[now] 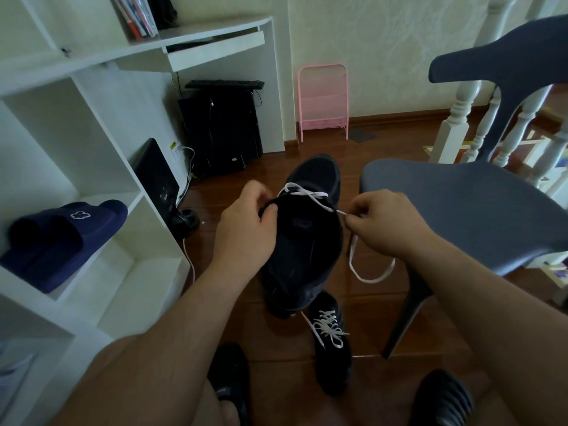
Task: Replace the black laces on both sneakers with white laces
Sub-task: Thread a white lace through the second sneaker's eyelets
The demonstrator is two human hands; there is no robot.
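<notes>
I hold a black sneaker [304, 241] up in the air, toe pointing away from me. My left hand [246, 222] grips its left upper edge by the eyelets. A white lace [307, 193] crosses the front eyelets. My right hand [381, 222] pinches that lace on the shoe's right side, and the loose end [368, 276] hangs in a loop below the hand. The second black sneaker [330, 339] stands on the floor below, laced in white and tied in a bow.
A grey plastic chair [461, 210] stands close on the right. White shelving [92, 179] on the left holds navy slippers [61, 238]. A computer tower [221, 127] and a pink rack [322, 103] stand by the far wall. My feet in dark slippers [442, 398] rest on the wooden floor.
</notes>
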